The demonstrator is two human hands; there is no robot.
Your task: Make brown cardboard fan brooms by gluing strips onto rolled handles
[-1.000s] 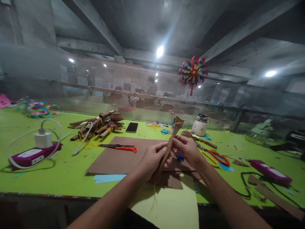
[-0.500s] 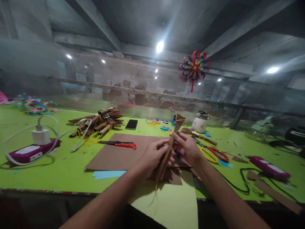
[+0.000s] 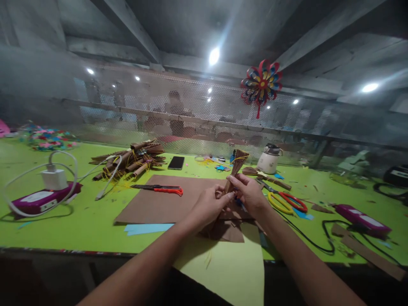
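Both hands hold a pleated brown paper piece [image 3: 239, 160], which fans out at its top and has yellow string around it. My left hand [image 3: 212, 204] is closed around its lower part, thumb pointing right. The fingers of my right hand [image 3: 247, 191] pinch it just below the fan. Below the hands lie a large brown paper sheet [image 3: 140, 208], a smaller brown scrap and a pale yellow sheet [image 3: 236, 272] at the table edge. A red-handled cutter [image 3: 162, 189] rests on the brown sheet.
A pile of rolled brown pieces [image 3: 135, 159] and a phone [image 3: 176, 162] lie behind. Scissors [image 3: 287, 203], a white bottle [image 3: 268, 159] and a purple power strip [image 3: 361, 219] are right; another strip [image 3: 38, 200] with a white charger is left. A colourful pinwheel [image 3: 262, 85] hangs above.
The lower end of the pleated piece, which hung below my left hand, is now mostly hidden behind the hands. My left fingers have curled in closer to my right hand.
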